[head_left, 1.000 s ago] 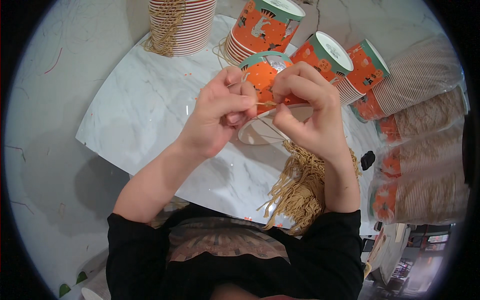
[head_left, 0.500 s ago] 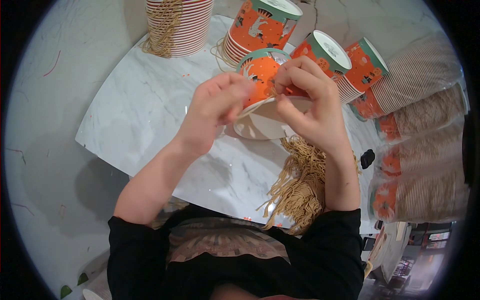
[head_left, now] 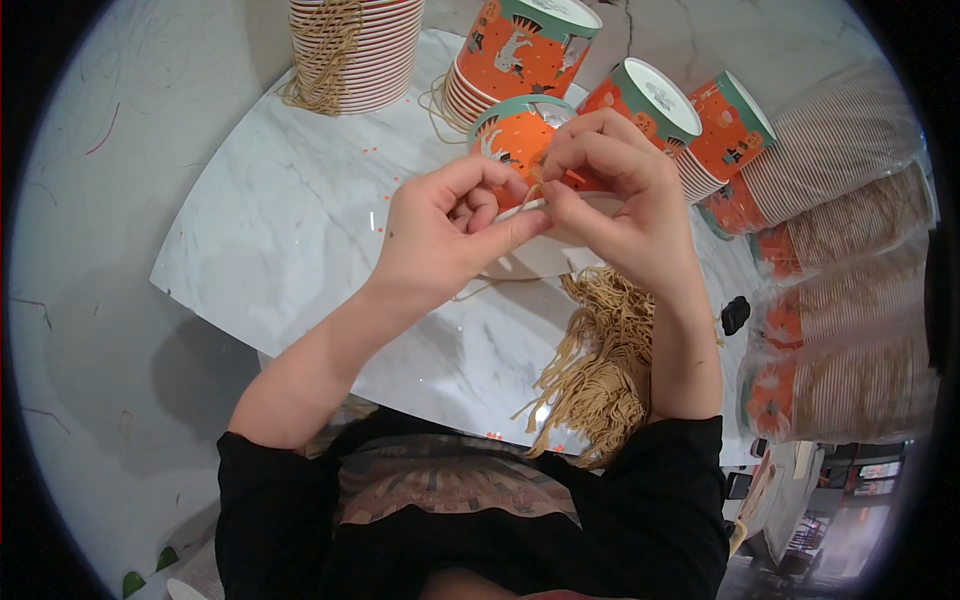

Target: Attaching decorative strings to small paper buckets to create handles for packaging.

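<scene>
An orange paper bucket (head_left: pixel 510 140) with a green band lies tipped on the table, its white opening toward me and partly behind my hands. At its rim, a thin tan cord (head_left: pixel 533 194) runs between my fingertips. My left hand (head_left: pixel 440 225) is closed, with the index finger and thumb bent in on the cord. My right hand (head_left: pixel 625 205) pinches the cord against the rim, thumb and index together. A loose length of cord trails below the opening. Close to my right forearm lies a thick bundle of tan cords (head_left: pixel 600 365).
Nested orange buckets (head_left: pixel 530 45) stand upside down at the back. A tall stack of buckets (head_left: pixel 385 55) with cords hanging on it is at back left. Plastic-wrapped stacks (head_left: pixel 850 215) line the right side. A small black object (head_left: pixel 735 316) sits on the marbled table (head_left: pixel 300 210).
My left hand has moved right and closed in beside my right hand at the bucket's rim. A trailing cord now shows below the opening. My right hand has barely moved.
</scene>
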